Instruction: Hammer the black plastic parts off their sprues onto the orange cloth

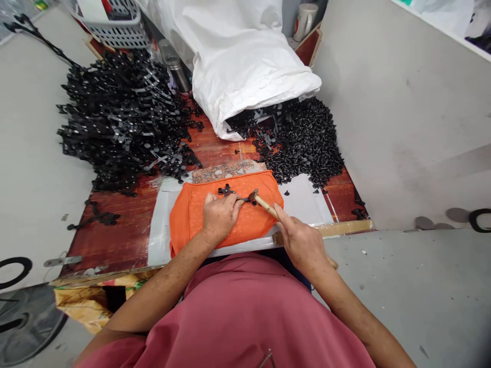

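On the table before me lies an orange cloth (199,225), spread over a stone slab (226,171) whose speckled back edge shows. My left hand (220,217) is closed on a small black plastic part (248,200) and holds it against the cloth. Another black part with a cross-shaped end (226,190) sticks out just beyond the fingers. My right hand (301,237) is wrapped round the wooden handle of a small hammer (264,204). The hammer's head is at the black part, close to the left fingertips; I cannot tell whether they touch.
A tall heap of black strap-like parts (123,117) stands at the left. Small black pegs (310,138) spill from a white sack (249,56) at the back right. Behind are a grey basket (123,33), a steel flask (177,69) and a mug (305,23). Pale panels (402,112) flank the table.
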Motion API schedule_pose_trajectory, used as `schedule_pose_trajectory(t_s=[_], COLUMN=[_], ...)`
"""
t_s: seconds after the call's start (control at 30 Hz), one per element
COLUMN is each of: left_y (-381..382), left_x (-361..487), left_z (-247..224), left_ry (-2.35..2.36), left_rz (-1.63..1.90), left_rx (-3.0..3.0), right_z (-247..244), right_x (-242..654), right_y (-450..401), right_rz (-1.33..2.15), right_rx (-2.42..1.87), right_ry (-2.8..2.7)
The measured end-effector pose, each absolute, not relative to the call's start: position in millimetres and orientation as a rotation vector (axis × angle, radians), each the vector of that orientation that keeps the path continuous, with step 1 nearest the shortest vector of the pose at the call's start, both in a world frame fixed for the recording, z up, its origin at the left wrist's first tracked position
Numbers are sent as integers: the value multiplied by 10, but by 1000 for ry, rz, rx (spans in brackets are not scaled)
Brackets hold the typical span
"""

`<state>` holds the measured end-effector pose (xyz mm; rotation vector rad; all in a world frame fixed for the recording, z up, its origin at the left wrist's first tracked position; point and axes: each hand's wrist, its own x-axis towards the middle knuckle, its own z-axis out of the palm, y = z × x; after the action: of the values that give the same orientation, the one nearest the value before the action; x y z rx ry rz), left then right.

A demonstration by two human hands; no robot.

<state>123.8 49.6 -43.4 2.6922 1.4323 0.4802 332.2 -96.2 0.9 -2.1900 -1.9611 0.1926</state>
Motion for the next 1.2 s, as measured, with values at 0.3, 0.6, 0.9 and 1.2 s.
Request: schedule_pose_trajectory(t_s=[0.3, 0.6, 0.9, 1.2], left_y=[466, 1041, 1244, 1280], left_x=[1282, 718, 926, 776], left_z=[-421, 286, 260, 46], left_ry=[1462, 988, 174, 290], left_rz=[438, 347, -185, 13], left_rx=[2663, 2808, 3133, 3110], right_z=[76, 61, 50, -75], right_x=[3310, 3409, 3438, 3695], right_y=[-861, -768, -696, -957], right_rz=[218, 184, 275, 517], right_rx=[-2197, -2189, -2113, -1996], right_ry=[-2025, -2165, -2089, -1513])
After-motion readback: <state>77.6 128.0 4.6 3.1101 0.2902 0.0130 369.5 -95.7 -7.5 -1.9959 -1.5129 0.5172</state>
